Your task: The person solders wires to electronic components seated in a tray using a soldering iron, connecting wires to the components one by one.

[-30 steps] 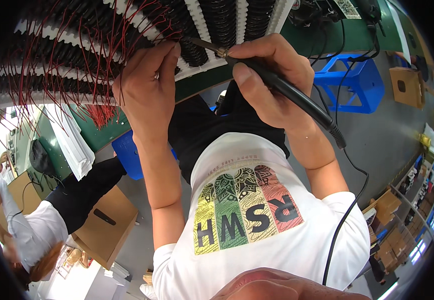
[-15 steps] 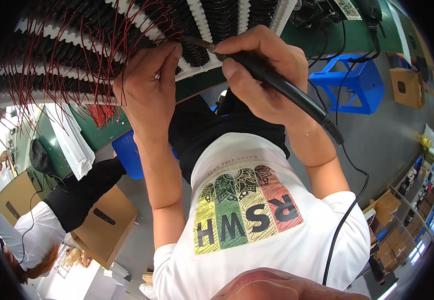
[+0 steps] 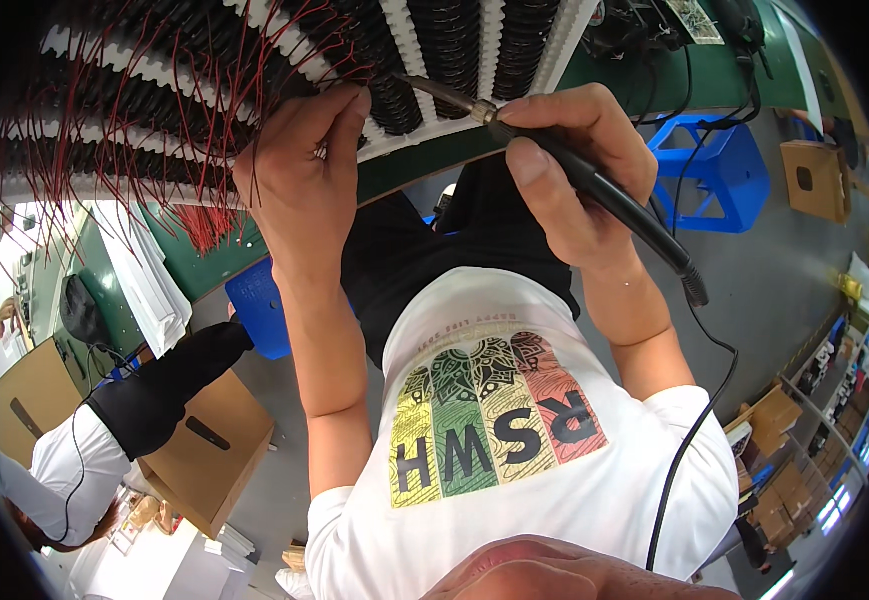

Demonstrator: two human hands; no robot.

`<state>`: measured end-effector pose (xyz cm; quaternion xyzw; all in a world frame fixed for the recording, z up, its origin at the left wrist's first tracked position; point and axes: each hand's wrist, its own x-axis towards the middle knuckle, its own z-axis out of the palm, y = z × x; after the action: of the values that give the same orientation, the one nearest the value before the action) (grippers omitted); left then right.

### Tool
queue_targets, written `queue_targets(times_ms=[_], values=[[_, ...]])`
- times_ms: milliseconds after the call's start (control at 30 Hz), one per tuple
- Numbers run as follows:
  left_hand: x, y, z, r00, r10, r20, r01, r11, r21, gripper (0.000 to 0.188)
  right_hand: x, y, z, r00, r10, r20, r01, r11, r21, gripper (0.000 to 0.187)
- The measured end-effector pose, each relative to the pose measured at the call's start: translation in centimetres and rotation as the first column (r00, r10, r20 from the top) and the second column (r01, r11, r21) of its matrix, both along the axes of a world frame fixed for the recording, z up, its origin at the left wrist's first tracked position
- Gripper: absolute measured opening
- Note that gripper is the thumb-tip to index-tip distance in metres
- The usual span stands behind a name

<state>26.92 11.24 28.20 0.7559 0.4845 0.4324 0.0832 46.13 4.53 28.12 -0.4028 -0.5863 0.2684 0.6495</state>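
My right hand [image 3: 595, 160] grips a soldering iron [image 3: 645, 222] by its black handle, like a pen. Its metal tip points up and left, a little right of my left fingertips and apart from them. My left hand [image 3: 300, 175] is pinched closed beside the wire ends; what sits between thumb and finger is hidden. Both hands are at the near edge of rows of black coil-like parts [image 3: 445, 50] set between white toothed strips [image 3: 402, 40]. Many thin red wires [image 3: 210, 228] stick out of the rows on the left, some hanging over the edge.
The rows lie on a green table [image 3: 735, 70]. The iron's black cable [image 3: 700, 425] loops down past my right arm. Blue stools [image 3: 725, 180] stand below the table. At left are white strips [image 3: 140, 270], cardboard boxes [image 3: 205, 450] and another person [image 3: 85, 450].
My right hand has drawn the soldering iron right and slightly down, its tip moving away from my left fingertips. My left hand stays pinched, nearly in the same place.
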Motion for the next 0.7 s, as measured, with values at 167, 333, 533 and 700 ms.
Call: queue_targets(times_ms=[167, 333, 533, 700], values=[[0.3, -0.3, -0.3, 0.997, 0.012, 0.073, -0.006, 0.997, -0.077, 0.013, 0.4, -0.1, -0.9, 1.0, -0.018, -0.004, 0.018, 0.999, 0.038, 0.02], [-2.2, -3.2, -0.9, 0.972, 0.176, 0.156, -0.194, 0.974, 0.114, 0.018, 1.5, -1.5, -1.0, 0.999, -0.038, 0.025, 0.038, 0.999, -0.003, 0.02], [-11.3, -0.7, -6.5, 0.753, 0.61, 0.245, -0.636, 0.771, 0.036, 0.026, 4.5, -3.9, -5.0, 0.985, -0.164, -0.052, 0.168, 0.982, 0.09, 0.023], [-16.6, 1.9, -11.7, 0.729, 0.604, -0.323, -0.676, 0.71, -0.198, 0.027, 4.9, -2.6, -6.7, 0.997, -0.064, -0.054, 0.075, 0.965, 0.252, 0.022]])
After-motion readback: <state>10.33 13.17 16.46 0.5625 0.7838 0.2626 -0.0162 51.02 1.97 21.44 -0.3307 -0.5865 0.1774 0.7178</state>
